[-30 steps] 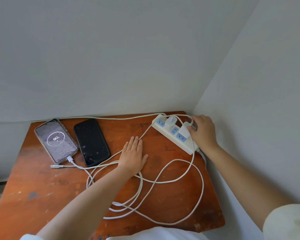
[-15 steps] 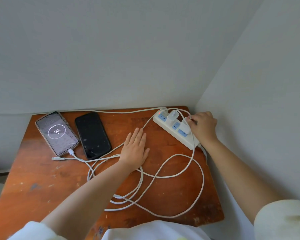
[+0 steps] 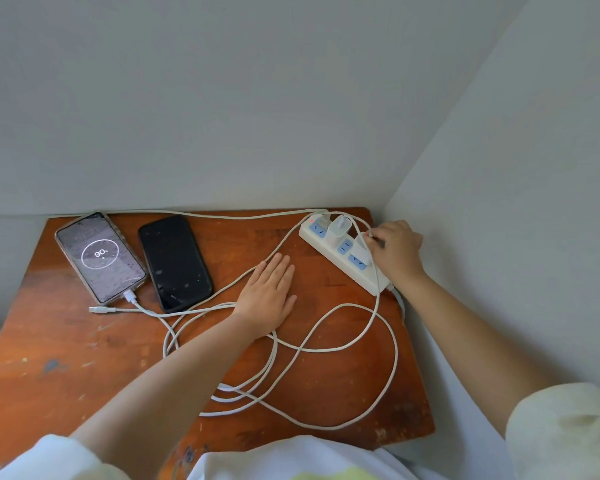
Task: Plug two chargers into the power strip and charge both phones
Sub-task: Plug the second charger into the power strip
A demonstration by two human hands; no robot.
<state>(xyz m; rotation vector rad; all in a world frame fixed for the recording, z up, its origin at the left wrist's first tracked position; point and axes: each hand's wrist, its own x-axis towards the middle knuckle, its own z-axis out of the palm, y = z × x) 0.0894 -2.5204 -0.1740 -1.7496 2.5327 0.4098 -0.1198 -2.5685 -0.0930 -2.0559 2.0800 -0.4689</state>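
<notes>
A white power strip point(image 3: 340, 259) with blue sockets and a lit red light lies at the table's far right. Two white chargers stand in it: one point(image 3: 338, 229) near the far end, a second point(image 3: 359, 252) beside my right hand point(image 3: 395, 254), whose fingers pinch the cable at that charger. My left hand point(image 3: 267, 299) rests flat and open on the table, over the cables. The left phone point(image 3: 99, 257) shows 90 on its screen with a cable plugged in. A black phone point(image 3: 174, 263) lies dark beside it; a loose cable end point(image 3: 99, 310) lies nearby.
White cables point(image 3: 326, 348) loop over the middle and front of the worn wooden table point(image 3: 66, 358). Walls stand close behind and to the right, meeting at the corner behind the strip.
My right hand slid from over the near charger to its far side and now pinches the cable there. The strip's red light came on. My left hand stayed flat.
</notes>
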